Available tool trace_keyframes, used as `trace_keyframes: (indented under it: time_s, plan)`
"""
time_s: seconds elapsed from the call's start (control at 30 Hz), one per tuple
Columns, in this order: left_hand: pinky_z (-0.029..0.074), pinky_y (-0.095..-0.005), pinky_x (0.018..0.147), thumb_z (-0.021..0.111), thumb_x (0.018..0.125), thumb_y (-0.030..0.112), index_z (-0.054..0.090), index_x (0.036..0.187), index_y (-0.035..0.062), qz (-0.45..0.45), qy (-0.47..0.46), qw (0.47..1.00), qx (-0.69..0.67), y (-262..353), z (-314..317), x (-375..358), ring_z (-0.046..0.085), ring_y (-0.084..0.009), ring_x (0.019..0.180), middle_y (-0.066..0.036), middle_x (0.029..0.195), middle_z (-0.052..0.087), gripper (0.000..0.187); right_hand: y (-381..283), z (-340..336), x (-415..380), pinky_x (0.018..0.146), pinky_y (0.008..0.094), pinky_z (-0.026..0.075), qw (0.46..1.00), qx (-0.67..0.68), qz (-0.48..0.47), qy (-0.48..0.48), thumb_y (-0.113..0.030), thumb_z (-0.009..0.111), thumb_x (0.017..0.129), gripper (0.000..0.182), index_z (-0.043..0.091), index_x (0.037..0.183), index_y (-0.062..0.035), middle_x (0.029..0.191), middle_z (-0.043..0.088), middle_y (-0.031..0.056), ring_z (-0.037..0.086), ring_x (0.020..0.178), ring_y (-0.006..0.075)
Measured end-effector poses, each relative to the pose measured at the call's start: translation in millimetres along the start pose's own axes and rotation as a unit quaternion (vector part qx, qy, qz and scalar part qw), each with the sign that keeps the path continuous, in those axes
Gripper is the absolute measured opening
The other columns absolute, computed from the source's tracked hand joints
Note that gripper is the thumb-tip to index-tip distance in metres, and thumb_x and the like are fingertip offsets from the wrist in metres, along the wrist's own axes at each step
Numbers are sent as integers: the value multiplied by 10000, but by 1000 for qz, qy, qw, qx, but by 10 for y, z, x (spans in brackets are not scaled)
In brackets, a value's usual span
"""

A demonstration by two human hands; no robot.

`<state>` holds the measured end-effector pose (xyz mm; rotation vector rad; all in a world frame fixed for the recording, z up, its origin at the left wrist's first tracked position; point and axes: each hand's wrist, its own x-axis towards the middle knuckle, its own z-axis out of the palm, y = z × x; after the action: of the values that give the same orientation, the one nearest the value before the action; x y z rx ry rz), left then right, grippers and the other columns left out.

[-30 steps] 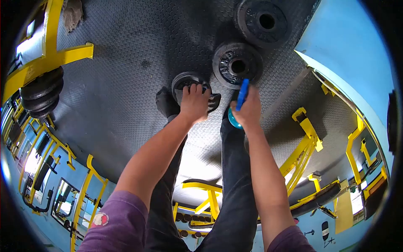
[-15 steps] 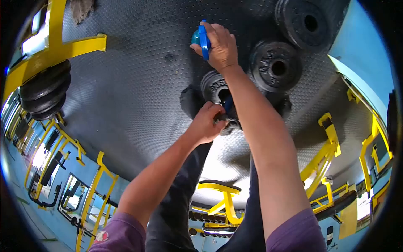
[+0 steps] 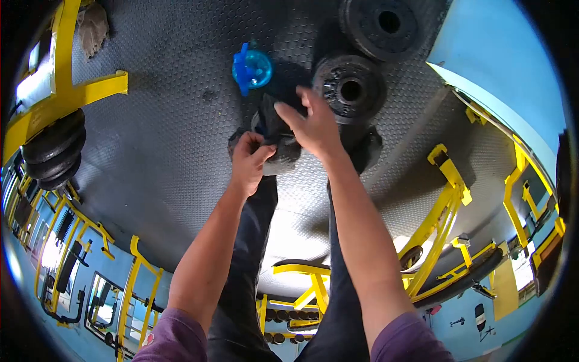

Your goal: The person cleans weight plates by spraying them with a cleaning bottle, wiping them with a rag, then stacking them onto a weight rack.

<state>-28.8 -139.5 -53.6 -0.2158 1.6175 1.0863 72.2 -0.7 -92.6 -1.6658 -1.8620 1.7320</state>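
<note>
Gripping a small black weight plate (image 3: 278,143) with your left hand (image 3: 248,161) while your right hand (image 3: 315,128) spreads open over it.

In the head view, your left hand is curled tight around the near edge of the small plate, which sits on the dark studded floor mat (image 3: 175,120) just in front of your shoes. Your right hand has its fingers splayed wide, holding nothing, touching or hovering at the plate's far side; you cannot tell which. The blue spray bottle (image 3: 251,67) lies on the mat beyond both hands, apart from them. Two larger weight plates (image 3: 350,89) lie just right of your right hand.
</note>
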Motion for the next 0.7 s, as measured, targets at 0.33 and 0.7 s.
trace_keyframes:
  time_s: [0.33, 0.7]
  plan:
    - [377, -368, 985, 516, 935, 446, 571, 1347, 110, -51, -65, 994, 73, -195, 1367, 253, 512, -177, 1177, -69, 1301, 582, 535, 824, -975, 338, 945, 520, 439, 941, -172, -21, 290, -179, 630, 881, 254, 655, 1083, -27, 1121, 653, 223, 599, 1080, 406]
    - [410, -316, 894, 583, 946, 390, 573, 1322, 70, 15, 103, 994, 43, -415, 1036, 467, 549, -145, 1041, -40, 1176, 639, 493, 859, -869, 46, 1129, 528, 265, 844, -456, -241, -147, -182, 599, 829, 353, 623, 1177, -127, 1410, 505, 93, 347, 1396, 316]
